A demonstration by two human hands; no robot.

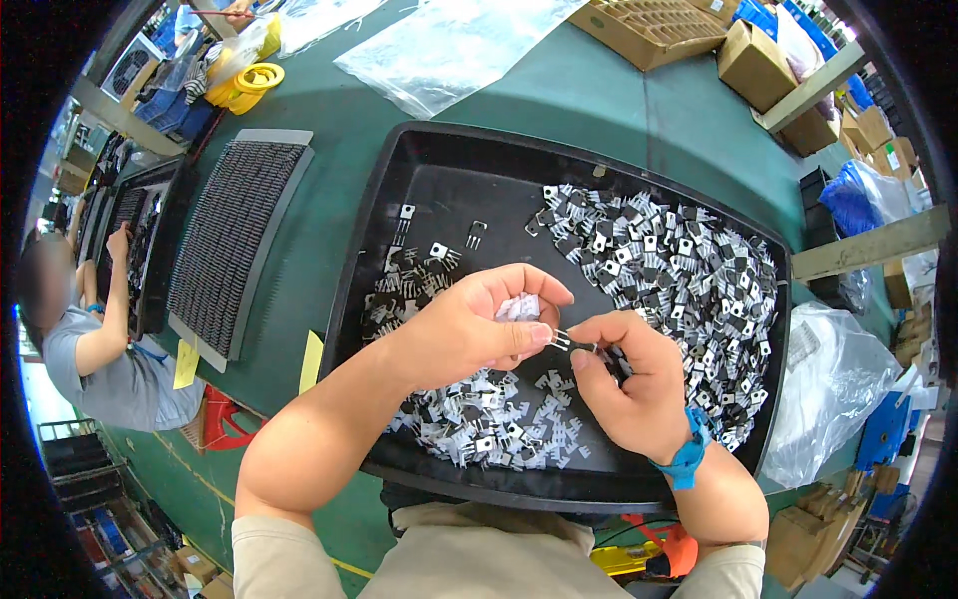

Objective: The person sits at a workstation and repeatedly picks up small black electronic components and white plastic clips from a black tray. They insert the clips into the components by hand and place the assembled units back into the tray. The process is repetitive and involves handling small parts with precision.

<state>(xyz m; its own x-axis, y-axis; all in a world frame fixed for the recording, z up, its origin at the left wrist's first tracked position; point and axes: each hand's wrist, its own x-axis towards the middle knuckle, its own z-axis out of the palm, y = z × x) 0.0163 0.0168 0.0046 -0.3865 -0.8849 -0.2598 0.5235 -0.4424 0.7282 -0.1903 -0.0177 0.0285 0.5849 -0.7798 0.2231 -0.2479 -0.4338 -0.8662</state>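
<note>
Over a large black tray (pixel 429 150) my two hands meet, fingertips almost touching. My left hand (pixel 444 334) is curled around a small bunch of white plastic pieces (pixel 517 307), its thumb and finger pinched at the front. My right hand (pixel 639 384) pinches a three-legged transistor (pixel 561 340), its metal legs pointing toward the left fingertips; the fingers hide its body. A heap of transistors with white pieces on their legs (pixel 689 290) fills the tray's right side. Loose white pieces (pixel 479 419) lie at the near left, below bare-looking transistors (pixel 399 275).
Left of the tray lies a grey panel with dense rows of dark parts (pixel 239 240). A co-worker (pixel 90 349) sits farther left at another black tray. Clear plastic bags (pixel 449 60) and cardboard boxes (pixel 649 30) are at the back; another bag (pixel 833 389) lies right.
</note>
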